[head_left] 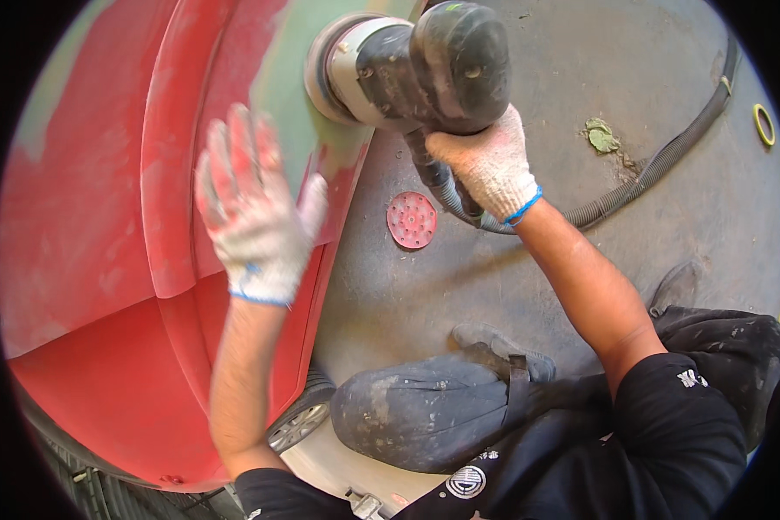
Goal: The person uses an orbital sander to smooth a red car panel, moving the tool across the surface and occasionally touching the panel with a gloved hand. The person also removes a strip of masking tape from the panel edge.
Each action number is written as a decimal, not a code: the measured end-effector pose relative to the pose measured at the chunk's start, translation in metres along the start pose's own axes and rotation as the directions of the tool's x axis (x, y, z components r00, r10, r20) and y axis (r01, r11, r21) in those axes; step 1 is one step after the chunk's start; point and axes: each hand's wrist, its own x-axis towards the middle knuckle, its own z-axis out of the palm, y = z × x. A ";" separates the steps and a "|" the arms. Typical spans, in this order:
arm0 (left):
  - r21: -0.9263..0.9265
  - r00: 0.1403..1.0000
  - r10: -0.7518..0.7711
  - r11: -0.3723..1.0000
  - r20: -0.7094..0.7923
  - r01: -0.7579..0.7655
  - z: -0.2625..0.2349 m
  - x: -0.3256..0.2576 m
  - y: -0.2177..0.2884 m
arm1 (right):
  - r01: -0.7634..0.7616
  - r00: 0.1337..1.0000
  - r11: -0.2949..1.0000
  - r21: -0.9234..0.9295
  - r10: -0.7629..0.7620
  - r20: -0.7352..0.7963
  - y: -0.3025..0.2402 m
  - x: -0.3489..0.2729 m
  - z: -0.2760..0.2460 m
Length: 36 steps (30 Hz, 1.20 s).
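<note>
My right hand [494, 169], in a white knit glove with a blue cuff edge, is wrapped round the grip of a black and grey power sander [399, 74]. The sander's round pad faces left, against or close by a greenish-grey patch [288, 65] on a red car body panel [69, 243]. Whether the pad touches the surface, I cannot tell. Gloved too, my left hand [260, 204] is open, its fingers stretched out over the red panel and dusted with red. Contact between that palm and the panel is hidden.
A ribbed dark hose [667, 158] runs from the sander across the grey floor to the upper right. On the floor lie a red perforated sanding disc [412, 220], a crumpled green scrap [600, 135] and a yellow tape roll [763, 125]. A car wheel [302, 423] shows by my knee.
</note>
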 end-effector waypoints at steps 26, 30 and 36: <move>-0.034 0.944 0.329 0.944 0.033 -0.328 -0.002 -0.013 -0.021 | 0.227 0.967 0.971 0.078 -0.234 0.095 -0.003 0.023 0.019; 0.204 0.976 0.220 0.955 0.009 -0.217 0.000 0.048 -0.025 | 0.142 0.986 0.986 0.082 -0.134 -0.098 -0.016 0.060 -0.005; 0.522 0.984 0.139 0.835 0.107 -0.175 0.015 0.121 0.005 | 0.156 0.978 0.969 0.190 -0.125 -0.166 -0.036 0.106 -0.024</move>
